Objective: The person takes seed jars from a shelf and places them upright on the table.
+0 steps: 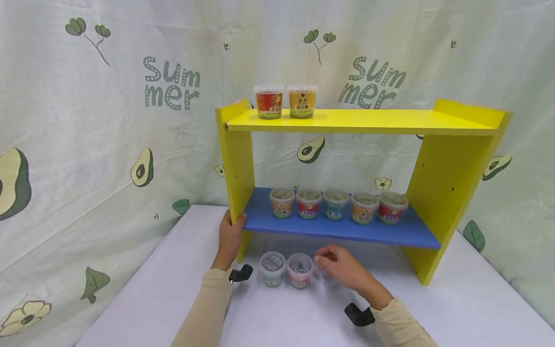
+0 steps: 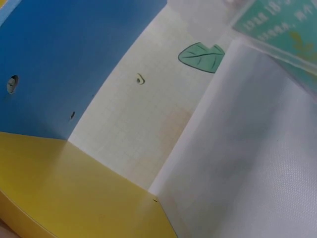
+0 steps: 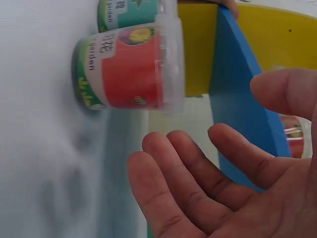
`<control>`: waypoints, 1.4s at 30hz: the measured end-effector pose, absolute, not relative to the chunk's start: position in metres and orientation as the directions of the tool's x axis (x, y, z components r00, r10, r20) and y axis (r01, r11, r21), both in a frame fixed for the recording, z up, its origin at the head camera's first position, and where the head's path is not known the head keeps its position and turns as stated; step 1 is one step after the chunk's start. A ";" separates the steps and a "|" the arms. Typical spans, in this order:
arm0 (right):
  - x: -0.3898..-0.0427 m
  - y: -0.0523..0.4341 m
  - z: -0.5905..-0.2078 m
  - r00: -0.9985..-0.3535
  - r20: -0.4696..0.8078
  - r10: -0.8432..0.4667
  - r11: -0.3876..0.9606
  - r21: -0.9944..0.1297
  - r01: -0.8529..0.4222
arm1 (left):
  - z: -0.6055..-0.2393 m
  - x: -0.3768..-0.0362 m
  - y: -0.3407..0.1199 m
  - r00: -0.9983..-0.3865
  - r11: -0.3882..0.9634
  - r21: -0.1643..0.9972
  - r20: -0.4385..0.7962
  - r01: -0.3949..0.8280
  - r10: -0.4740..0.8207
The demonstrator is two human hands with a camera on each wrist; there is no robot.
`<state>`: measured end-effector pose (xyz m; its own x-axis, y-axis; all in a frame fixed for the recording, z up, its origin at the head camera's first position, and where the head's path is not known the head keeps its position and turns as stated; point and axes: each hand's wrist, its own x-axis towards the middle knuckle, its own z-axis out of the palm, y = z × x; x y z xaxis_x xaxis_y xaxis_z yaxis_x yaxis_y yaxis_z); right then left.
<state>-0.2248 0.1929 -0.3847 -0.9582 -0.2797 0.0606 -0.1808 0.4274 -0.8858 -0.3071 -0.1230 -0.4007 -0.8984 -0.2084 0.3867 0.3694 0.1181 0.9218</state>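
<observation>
My left hand (image 1: 230, 241) grips the left side panel of the yellow and blue shelf (image 1: 329, 231), its thumb by the front edge of the blue board. Beside my right hand (image 1: 344, 267) stands a red-labelled plastic cup (image 1: 300, 278) with a clear lid. The right wrist view shows that hand's fingers (image 3: 193, 193) spread and apart from the red-labelled cup (image 3: 133, 67), with nothing held. Left of it on the table is a green-labelled plastic cup (image 1: 272, 276), partly seen in the left wrist view too.
On the blue board, several labelled cups (image 1: 334, 208) stand in a row. The yellow top board (image 1: 390, 120) bears a red-labelled cup (image 1: 269, 103) and a yellow-labelled cup (image 1: 301, 103) at its left end. A patterned cloth (image 1: 108, 144) hangs behind the white table (image 1: 165, 289).
</observation>
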 end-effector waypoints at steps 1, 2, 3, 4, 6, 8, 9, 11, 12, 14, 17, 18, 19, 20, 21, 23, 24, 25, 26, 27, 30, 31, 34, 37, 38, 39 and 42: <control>-0.225 0.194 -0.382 -0.956 0.066 -0.285 0.427 -0.884 -0.189 | -0.401 -0.307 -0.123 -0.898 0.119 0.921 0.388 0.371 -0.209; -0.224 0.195 -0.380 -0.955 0.070 -0.290 0.426 -0.884 -0.194 | -0.401 -0.307 -0.123 -0.896 0.118 0.920 0.390 0.373 -0.211; -0.223 0.195 -0.378 -0.952 0.074 -0.296 0.423 -0.884 -0.200 | -0.401 -0.307 -0.123 -0.895 0.118 0.920 0.392 0.375 -0.213; -0.223 0.196 -0.376 -0.949 0.079 -0.305 0.418 -0.884 -0.207 | -0.400 -0.306 -0.123 -0.894 0.112 0.920 0.393 0.377 -0.214; -0.220 0.197 -0.371 -0.944 0.086 -0.319 0.409 -0.886 -0.219 | -0.399 -0.305 -0.123 -0.898 0.111 0.923 0.384 0.368 -0.215; -0.218 0.199 -0.366 -0.939 0.095 -0.332 0.401 -0.887 -0.231 | -0.399 -0.306 -0.123 -0.901 0.102 0.925 0.379 0.366 -0.209; -0.217 0.200 -0.364 -0.936 0.101 -0.338 0.394 -0.888 -0.238 | -0.399 -0.306 -0.123 -0.903 0.099 0.925 0.379 0.366 -0.203; -0.215 0.201 -0.359 -0.930 0.112 -0.350 0.385 -0.888 -0.252 | -0.399 -0.307 -0.123 -0.903 0.098 0.925 0.381 0.368 -0.197; -0.214 0.202 -0.357 -0.927 0.118 -0.356 0.381 -0.887 -0.259 | -0.399 -0.308 -0.124 -0.903 0.096 0.924 0.382 0.370 -0.196; -0.212 0.203 -0.352 -0.922 0.125 -0.365 0.372 -0.889 -0.268 | -0.400 -0.310 -0.125 -0.898 0.095 0.919 0.395 0.383 -0.194; -0.210 0.203 -0.345 -0.917 0.126 -0.379 0.350 -0.898 -0.267 | -0.399 -0.311 -0.125 -0.894 0.103 0.915 0.402 0.389 -0.198; -0.210 0.203 -0.343 -0.915 0.124 -0.384 0.338 -0.903 -0.264 | -0.399 -0.311 -0.125 -0.894 0.100 0.916 0.402 0.389 -0.198; -0.209 0.203 -0.341 -0.913 0.121 -0.390 0.323 -0.910 -0.259 | -0.399 -0.311 -0.124 -0.895 0.099 0.917 0.398 0.386 -0.199; -0.208 0.203 -0.339 -0.911 0.119 -0.396 0.310 -0.916 -0.255 | -0.399 -0.311 -0.124 -0.897 0.099 0.918 0.396 0.383 -0.198; -0.208 0.203 -0.337 -0.908 0.119 -0.402 0.297 -0.921 -0.252 | -0.399 -0.310 -0.124 -0.898 0.098 0.920 0.393 0.381 -0.199; -0.207 0.203 -0.334 -0.903 0.118 -0.413 0.273 -0.930 -0.246 | -0.399 -0.310 -0.124 -0.899 0.097 0.922 0.388 0.376 -0.202; -0.207 0.203 -0.333 -0.901 0.117 -0.418 0.269 -0.931 -0.246 | -0.400 -0.310 -0.124 -0.900 0.097 0.923 0.385 0.373 -0.203; -0.206 0.203 -0.332 -0.900 0.117 -0.421 0.266 -0.932 -0.245 | -0.400 -0.310 -0.124 -0.901 0.098 0.924 0.383 0.370 -0.203; -0.206 0.203 -0.332 -0.899 0.116 -0.423 0.266 -0.932 -0.246 | -0.400 -0.310 -0.124 -0.901 0.098 0.923 0.383 0.371 -0.203; -0.205 0.203 -0.332 -0.898 0.116 -0.424 0.267 -0.932 -0.246 | -0.401 -0.309 -0.124 -0.901 0.098 0.924 0.383 0.370 -0.204; -0.205 0.203 -0.332 -0.899 0.118 -0.422 0.275 -0.928 -0.251 | -0.401 -0.310 -0.123 -0.901 0.099 0.924 0.383 0.370 -0.204; -0.205 0.203 -0.332 -0.900 0.121 -0.420 0.275 -0.928 -0.253 | -0.400 -0.311 -0.123 -0.901 0.102 0.923 0.384 0.371 -0.203; -0.206 0.203 -0.332 -0.899 0.130 -0.417 0.272 -0.926 -0.260 | -0.400 -0.310 -0.122 -0.900 0.106 0.922 0.388 0.373 -0.198; -0.207 0.204 -0.331 -0.898 0.130 -0.421 0.260 -0.931 -0.257 | -0.401 -0.309 -0.123 -0.901 0.113 0.923 0.384 0.368 -0.202; -0.207 0.204 -0.331 -0.897 0.130 -0.423 0.256 -0.932 -0.256 | -0.401 -0.308 -0.123 -0.901 0.111 0.923 0.383 0.367 -0.204; -0.208 0.204 -0.330 -0.897 0.131 -0.422 0.253 -0.933 -0.255 | -0.401 -0.308 -0.124 -0.903 0.114 0.925 0.379 0.363 -0.203; -0.209 0.204 -0.326 -0.898 0.136 -0.418 0.246 -0.935 -0.256 | -0.400 -0.308 -0.124 -0.906 0.103 0.926 0.377 0.363 -0.192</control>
<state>-0.2093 0.2037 -0.3262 -0.8980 -0.4183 0.1362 -0.2562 0.2455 -0.9349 -0.3079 -0.1243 -0.3997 -0.9061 -0.1919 0.3769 0.3633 0.1032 0.9259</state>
